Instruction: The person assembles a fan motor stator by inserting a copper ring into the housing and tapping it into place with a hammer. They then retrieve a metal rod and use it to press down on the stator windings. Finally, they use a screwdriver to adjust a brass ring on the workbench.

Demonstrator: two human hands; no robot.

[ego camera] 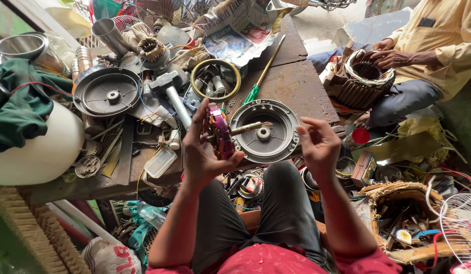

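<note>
Over a cluttered wooden bench (291, 86) in a crowded workshop: left hand (202, 152), grip pinching a purple-wound rotor (219, 131) above the bench's near edge, shaft axis roughly horizontal, pointing right toward a grey round motor cover (266, 131). Right hand (319, 144) holds nothing, fingers loosely curled.

Both forearms rise bare from the lap, elbows bent. The left hand (202, 152) is upright, palm turned inward, fingers and thumb closed in a grip. The right hand (319, 147), well apart beside it, is raised with fingers loosely curled, holding nothing.
</note>
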